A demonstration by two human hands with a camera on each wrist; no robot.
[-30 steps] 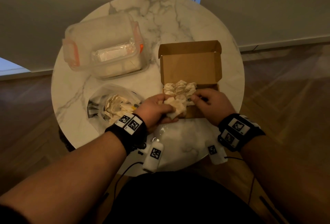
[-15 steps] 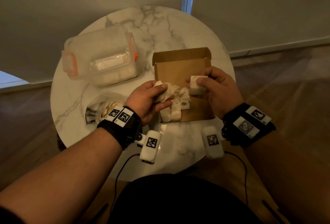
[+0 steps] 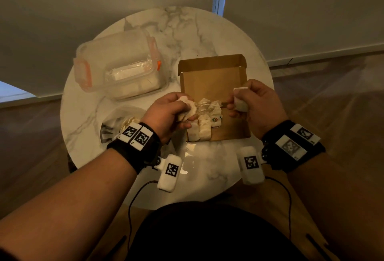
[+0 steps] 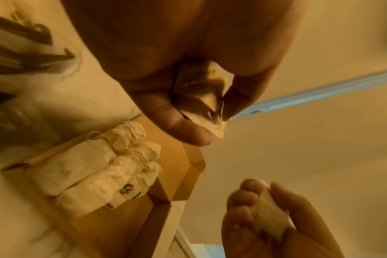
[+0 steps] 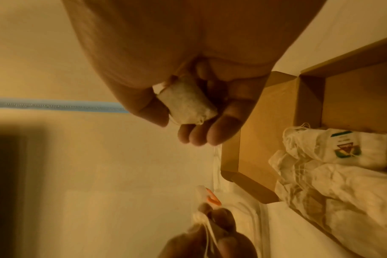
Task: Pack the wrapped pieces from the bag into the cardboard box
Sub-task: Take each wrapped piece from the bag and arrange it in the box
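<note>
Both hands grip one wrapped piece each above the cardboard box (image 3: 212, 86). The left hand (image 3: 166, 115) pinches a crumpled piece (image 3: 188, 108) between thumb and fingers, and the right hand (image 3: 255, 105) curls its fingers around a small rolled piece (image 3: 240, 100). A second ago both hands were low at the front edge of the box, pressing on the pieces there; now they are lifted and pulled apart, each with its own piece. In my judgement this means two pieces that were stuck or tangled by their strings are now separated, so each can be laid down alone.

Inside the box a row of three wrapped pieces (image 3: 204, 122) lies along the front left part, close together; one of them shows a small coloured label (image 3: 216, 119). The right half of the box floor is bare cardboard, and its lid stands open at the back. The clear bag (image 3: 116, 121) lies on the table (image 3: 207, 32) to the left of the box, behind the left wrist, and some pieces are in it, so the packing is not finished. A plastic container (image 3: 118, 63) with orange clips stands closed at the back left, with pale contents that cannot be identified.
</note>
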